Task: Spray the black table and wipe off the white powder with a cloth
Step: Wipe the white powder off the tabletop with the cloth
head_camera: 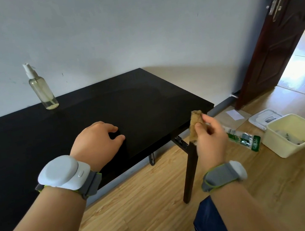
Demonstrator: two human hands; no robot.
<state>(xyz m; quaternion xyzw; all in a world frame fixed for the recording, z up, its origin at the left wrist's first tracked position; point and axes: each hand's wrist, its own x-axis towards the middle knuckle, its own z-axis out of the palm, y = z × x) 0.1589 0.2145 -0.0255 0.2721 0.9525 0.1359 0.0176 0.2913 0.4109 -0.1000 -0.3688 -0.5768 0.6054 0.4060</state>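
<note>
The black table [145,100] fills the left and middle of the view, and I see no white powder on its top. A clear spray bottle [42,89] with a white nozzle stands upright near the table's far left edge by the wall. My left hand [96,142] rests on the table near its front edge, fingers curled and apart, holding nothing. My right hand [209,136] is off the table's right front corner, above the floor, pinching a crumpled tan cloth [195,124] between thumb and fingers.
On the wooden floor to the right lie a cream plastic bin [281,148], a white lid [263,117], a green and white packet [243,139] and a paper slip [234,114]. A dark door [277,35] stands open at the right. The table leg [189,170] is beside my knee.
</note>
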